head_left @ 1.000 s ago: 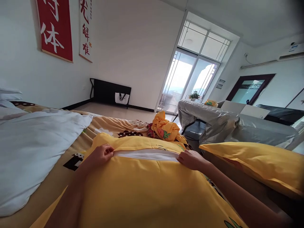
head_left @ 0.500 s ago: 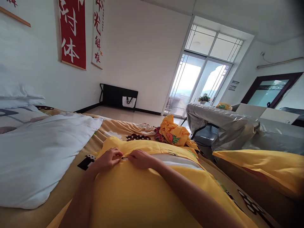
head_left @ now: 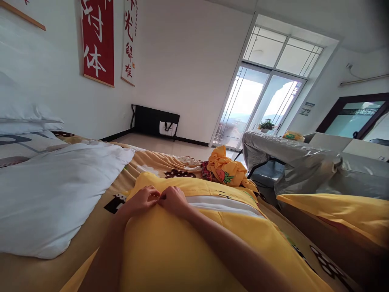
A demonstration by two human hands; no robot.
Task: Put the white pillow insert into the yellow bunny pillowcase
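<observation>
A plump pillow in a yellow pillowcase (head_left: 182, 251) lies on the bed right in front of me. Its far edge gapes open and shows the white pillow (head_left: 221, 205) inside. My left hand (head_left: 143, 200) pinches the left end of that opening, fingers closed on the yellow fabric. My right hand (head_left: 173, 201) sits right beside it, touching it, fingers closed on the same edge, perhaps on a small zipper pull I cannot make out clearly.
A white duvet (head_left: 51, 194) lies on the left of the bed (head_left: 158, 162). Crumpled yellow cloth (head_left: 226, 170) sits at the bed's far edge. Another yellow pillow (head_left: 340, 211) lies on the right beside furniture under a grey cover (head_left: 304, 166). Glass doors (head_left: 258, 105) stand beyond.
My right hand slid left along the open edge from its right end until it met my left hand. The view also swung a little to the left.
</observation>
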